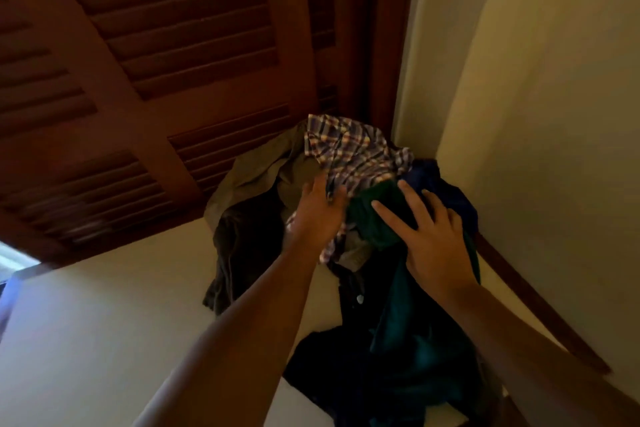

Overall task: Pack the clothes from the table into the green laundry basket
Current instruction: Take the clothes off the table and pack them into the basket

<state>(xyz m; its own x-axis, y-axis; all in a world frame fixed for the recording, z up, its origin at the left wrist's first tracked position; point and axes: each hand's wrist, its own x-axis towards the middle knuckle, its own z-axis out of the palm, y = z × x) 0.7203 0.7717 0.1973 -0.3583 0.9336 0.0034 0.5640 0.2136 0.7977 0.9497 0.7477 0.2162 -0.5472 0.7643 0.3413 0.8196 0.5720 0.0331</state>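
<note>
Clothes (pixel 242 243) heaped on the table (pixel 104 322). Left hand (pixel 318 215) flat on the plaid shirt (pixel 349 146) atop the heap, fingers straight. Right hand (pixel 436 239) pressing the heap's green garment (pixel 370 215) (fingers spread, gripping nothing).

Left hand (pixel 317 215) fingertips seem tucked under plaid shirt (pixel 349 149); door (pixel 86 215) blurred.

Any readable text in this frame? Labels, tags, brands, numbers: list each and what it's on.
None readable.
No print, tag or logo shows on the plaid shirt, green garment, olive garment, louvred door or wall.
The left hand and right hand cover part of the pile; anything beneath them is hidden.
</note>
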